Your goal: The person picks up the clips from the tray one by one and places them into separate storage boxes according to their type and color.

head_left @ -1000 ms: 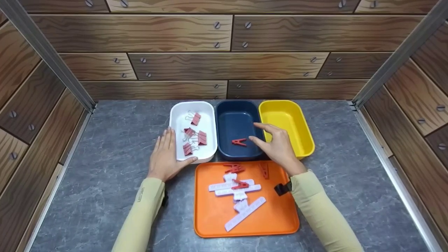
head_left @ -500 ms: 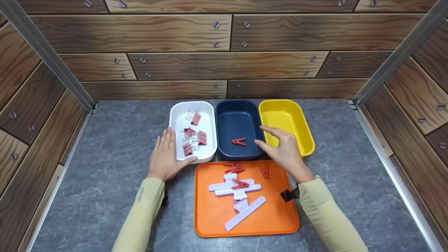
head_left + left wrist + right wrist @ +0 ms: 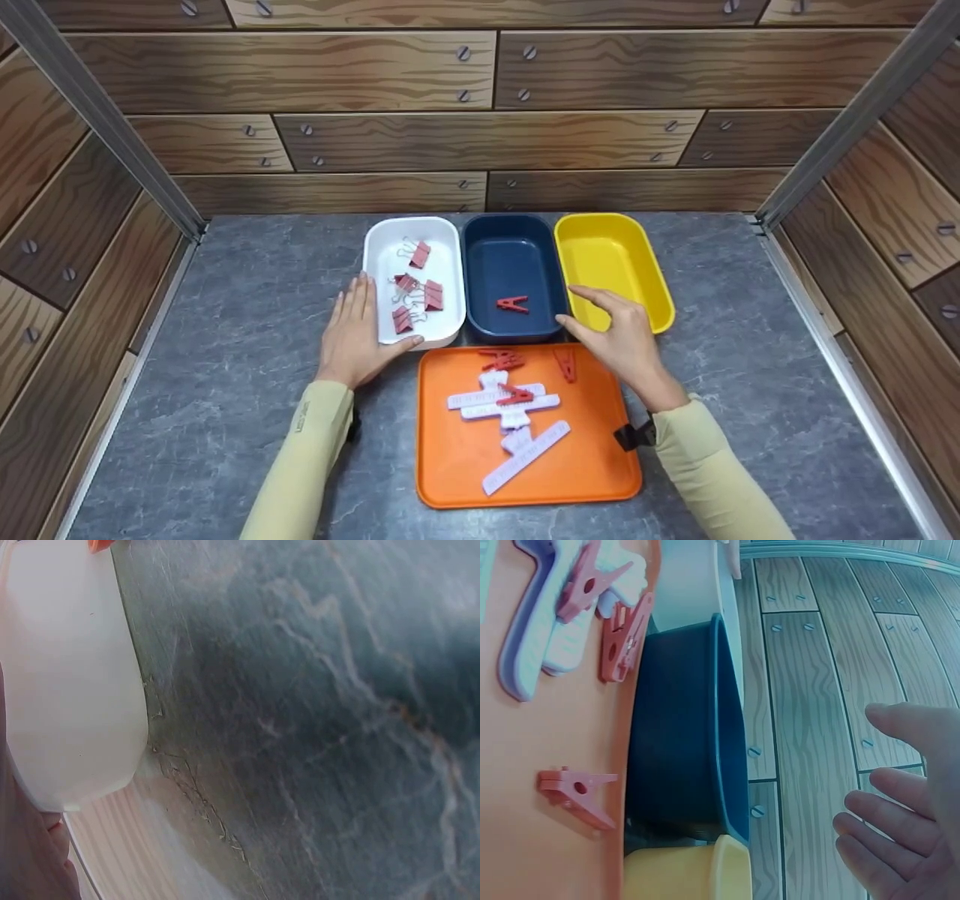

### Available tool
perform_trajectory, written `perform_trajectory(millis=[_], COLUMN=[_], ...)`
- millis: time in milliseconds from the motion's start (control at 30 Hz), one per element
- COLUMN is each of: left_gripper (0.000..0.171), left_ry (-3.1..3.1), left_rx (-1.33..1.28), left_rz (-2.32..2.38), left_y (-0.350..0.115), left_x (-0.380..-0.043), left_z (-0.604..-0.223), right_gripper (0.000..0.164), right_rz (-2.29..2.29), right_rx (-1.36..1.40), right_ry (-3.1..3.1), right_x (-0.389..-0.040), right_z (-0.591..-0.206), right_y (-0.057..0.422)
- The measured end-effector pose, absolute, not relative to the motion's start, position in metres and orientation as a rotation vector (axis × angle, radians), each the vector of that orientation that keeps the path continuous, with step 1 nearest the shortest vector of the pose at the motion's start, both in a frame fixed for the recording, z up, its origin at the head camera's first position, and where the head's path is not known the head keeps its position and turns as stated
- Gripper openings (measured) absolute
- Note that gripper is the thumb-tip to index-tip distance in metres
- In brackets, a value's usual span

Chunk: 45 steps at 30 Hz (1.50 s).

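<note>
My left hand [image 3: 352, 334] rests along the left side of the white bin [image 3: 448, 244], thumb at its near rim; several reddish binder clips [image 3: 433, 295] lie inside. My right hand [image 3: 619, 334] hovers over the near part of the yellow bin [image 3: 611, 259], thumb and fingers apart, holding nothing. In the dark blue bin [image 3: 510, 262] between them lies one red clothespin [image 3: 513, 304]. An orange tray [image 3: 450, 465] in front carries more red clothespins [image 3: 565, 365] and several lilac bag clips [image 3: 526, 457]. The right wrist view shows that hand [image 3: 907, 817] with spread fingers.
Three bins stand side by side behind the tray on a grey marbled table [image 3: 247, 322]. Wood-patterned panels [image 3: 382, 75] close off the back and sides, with metal rails [image 3: 840, 127] at the corners.
My right hand has drawn back from above the blue bin, toward the right and nearer to me. The left hand and the clips have not moved.
</note>
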<state>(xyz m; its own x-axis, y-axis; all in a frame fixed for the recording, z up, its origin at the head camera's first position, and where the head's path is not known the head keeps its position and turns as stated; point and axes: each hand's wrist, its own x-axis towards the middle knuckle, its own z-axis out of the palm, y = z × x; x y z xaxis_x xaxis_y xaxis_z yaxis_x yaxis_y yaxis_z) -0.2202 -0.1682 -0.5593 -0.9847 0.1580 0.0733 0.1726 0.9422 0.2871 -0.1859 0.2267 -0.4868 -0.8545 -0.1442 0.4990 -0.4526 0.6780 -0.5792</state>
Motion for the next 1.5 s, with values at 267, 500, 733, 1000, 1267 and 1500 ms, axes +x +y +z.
perform_trajectory(millis=[267,500,733,1000,1267,1500], left_gripper=[0.134,0.134,0.134,0.133,0.133,0.133], left_ry=[-3.051,-3.048,-3.042,-3.035,-3.047,-3.029], left_rx=[-0.252,-0.247,-0.250,-0.255,-0.246,-0.248], left_rz=[-0.463,-0.467,-0.483,-0.481,-0.467,-0.480], left_y=[-0.168,-0.168,-0.167,-0.167,-0.167,-0.167], left_x=[-0.221,-0.221,-0.220,-0.219,-0.219,-0.220], left_z=[-0.559,-0.560,-0.559,-0.558,-0.560,-0.561], right_gripper=[0.044,0.043,0.045,0.049,0.047,0.044], right_rz=[1.009,0.968,0.985,0.937,0.916,0.892], right_rx=[0.487,0.482,0.483,0.445,0.426,0.376], right_ry=[-2.469,-2.508,-2.572,-2.640,-2.696,-2.789], right_x=[-0.176,-0.167,-0.158,-0.153,-0.154,-0.157], right_z=[-0.496,-0.507,-0.522,-0.535,-0.549,-0.554], right_y=[0.233,0.240,0.244,0.244,0.246,0.247])
